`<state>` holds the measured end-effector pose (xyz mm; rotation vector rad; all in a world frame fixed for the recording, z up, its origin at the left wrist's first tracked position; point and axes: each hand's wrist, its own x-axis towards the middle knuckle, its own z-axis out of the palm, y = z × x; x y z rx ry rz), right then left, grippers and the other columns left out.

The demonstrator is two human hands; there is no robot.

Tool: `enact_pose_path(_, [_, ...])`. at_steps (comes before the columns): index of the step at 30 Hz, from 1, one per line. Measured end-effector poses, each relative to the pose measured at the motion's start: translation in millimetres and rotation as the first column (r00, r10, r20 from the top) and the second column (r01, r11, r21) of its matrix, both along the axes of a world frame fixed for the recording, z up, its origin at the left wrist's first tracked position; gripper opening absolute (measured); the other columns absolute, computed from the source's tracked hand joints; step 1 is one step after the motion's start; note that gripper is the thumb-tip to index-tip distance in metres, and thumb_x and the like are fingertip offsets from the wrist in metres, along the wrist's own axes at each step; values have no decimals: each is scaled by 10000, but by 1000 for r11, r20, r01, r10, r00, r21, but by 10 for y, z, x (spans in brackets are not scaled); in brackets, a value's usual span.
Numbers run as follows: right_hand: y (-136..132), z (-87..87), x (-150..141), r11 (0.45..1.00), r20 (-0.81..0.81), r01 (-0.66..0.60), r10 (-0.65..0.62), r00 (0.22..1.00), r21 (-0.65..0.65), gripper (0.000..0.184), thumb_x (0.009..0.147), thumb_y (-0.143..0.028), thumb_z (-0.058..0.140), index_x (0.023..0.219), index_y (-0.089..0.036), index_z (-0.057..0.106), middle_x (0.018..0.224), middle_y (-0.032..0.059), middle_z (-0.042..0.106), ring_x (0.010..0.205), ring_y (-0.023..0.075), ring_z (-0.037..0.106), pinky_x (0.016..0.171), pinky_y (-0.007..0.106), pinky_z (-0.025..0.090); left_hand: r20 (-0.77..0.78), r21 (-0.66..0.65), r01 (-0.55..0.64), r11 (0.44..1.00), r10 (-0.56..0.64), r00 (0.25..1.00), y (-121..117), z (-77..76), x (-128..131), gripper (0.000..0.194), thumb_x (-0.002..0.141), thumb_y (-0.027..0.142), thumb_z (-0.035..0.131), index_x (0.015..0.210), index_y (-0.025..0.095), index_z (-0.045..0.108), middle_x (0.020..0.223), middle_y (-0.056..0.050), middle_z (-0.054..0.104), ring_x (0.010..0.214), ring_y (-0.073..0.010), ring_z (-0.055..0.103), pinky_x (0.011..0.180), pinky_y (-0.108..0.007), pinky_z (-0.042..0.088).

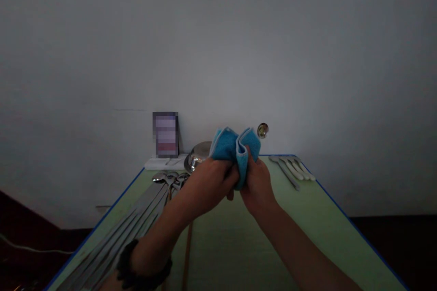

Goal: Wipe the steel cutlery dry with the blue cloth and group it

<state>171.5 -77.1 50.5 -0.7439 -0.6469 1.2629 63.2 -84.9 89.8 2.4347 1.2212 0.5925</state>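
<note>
Two bare hands were raised over the near-middle of a green, blue-edged surface [221,259], both engaged with one folded blue cloth [225,143]. Grip of the left hand [215,184]: fingers curled, pinching the cloth from its lower left. Grip of the right hand [256,184]: closed about the cloth's lower right, thumb pressed up against a fold. The cloth stood bunched above both hands, pale trim showing along its edges. A shiny rounded metal piece [262,130], resembling a spoon's bowl, showed just beside the cloth's upper right corner; whether it joined something inside the folds could not be told. A dark wristband [143,263] circled the left wrist. Left side: several long-handled metal utensils [136,211], heads toward the wall [218,45]; beside them, a thin brown stick [187,254], partly covered by the left arm. Behind the left hand, a metal bowl [195,157], partly hidden; left of it, a pixelated upright panel [165,134] on a white base [165,163]. Far right: a grey-handled utensil [288,176] near several white-handled ones [295,171].
</note>
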Motion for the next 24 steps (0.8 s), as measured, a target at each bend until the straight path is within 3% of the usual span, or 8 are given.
enact_pose_path(6, [164, 37, 176, 990, -288, 79, -110, 951, -118, 159, 725, -309, 614, 676, -161, 587, 609, -17, 631, 555, 109, 579, 594, 245, 507, -75, -100, 187, 977, -195, 978, -77, 33, -27, 304, 839, 240, 385, 613, 166, 576, 530, 15, 641, 524, -107, 579, 563, -202, 416])
enact_pose_path(9, [236, 57, 265, 985, -353, 86, -133, 926, -147, 123, 747, -286, 599, 721, -166, 602, 695, -8, 665, 625, 113, 608, 654, 257, 524, -107, -186, 224, 957, -246, 963, -112, 71, -48, 281, 808, 209, 415, 571, 160, 557, 535, 11, 640, 510, -99, 571, 545, -194, 410])
enact_pose_path(12, [248, 69, 291, 987, -340, 123, -153, 928, -108, 146, 744, -282, 606, 827, -162, 610, 786, 2, 677, 673, 112, 619, 675, 256, 527, -91, -273, 194, 942, -226, 970, -118, 91, -58, 283, 825, 232, 395, 617, 156, 571, 572, 0, 649, 538, -104, 583, 559, -199, 418])
enact_pose_path(17, [182, 68, 189, 990, -233, 131, -116, 966, 52, 294, 673, -220, 665, 953, -175, 587, 843, 9, 683, 708, 131, 632, 680, 279, 526, 36, -324, 142, 935, -137, 990, -71, -16, 7, 256, 898, 306, 262, 906, 159, 472, 532, 39, 565, 479, -99, 539, 549, -212, 420])
enact_pose_path(20, [190, 62, 167, 989, -201, 145, -135, 970, 32, 277, 655, -224, 672, 916, -169, 597, 829, 14, 685, 712, 142, 634, 688, 299, 523, 1, -292, 143, 946, -149, 989, -65, -52, 47, 241, 901, 304, 247, 853, 172, 443, 511, 55, 502, 455, -92, 501, 533, -211, 407])
enact_pose_path(24, [274, 55, 294, 962, -167, 267, -254, 953, 60, 273, 645, -272, 680, 891, -178, 609, 873, 10, 682, 774, 143, 630, 768, 319, 503, -108, -299, 135, 945, -174, 979, -124, 45, 20, 285, 903, 284, 233, 804, 171, 476, 477, 58, 467, 466, -95, 490, 542, -211, 401])
